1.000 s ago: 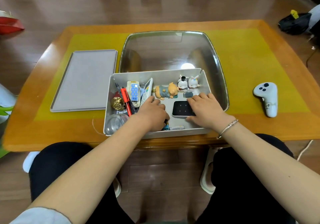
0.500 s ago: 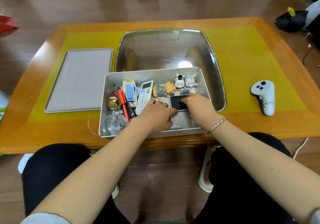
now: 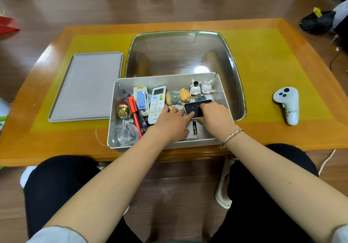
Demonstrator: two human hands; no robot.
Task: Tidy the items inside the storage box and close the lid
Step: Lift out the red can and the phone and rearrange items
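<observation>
Crowding is our risk: in the storage box (image 3: 165,145) on the worktop (image 3: 263,133), our right hand (image 3: 214,116) grips the dark device (image 3: 192,108) while our left hand (image 3: 172,125) rests flat, one finger touching it; we may topple the figurines (image 3: 200,90), and the lid (image 3: 86,86) waits beside
</observation>
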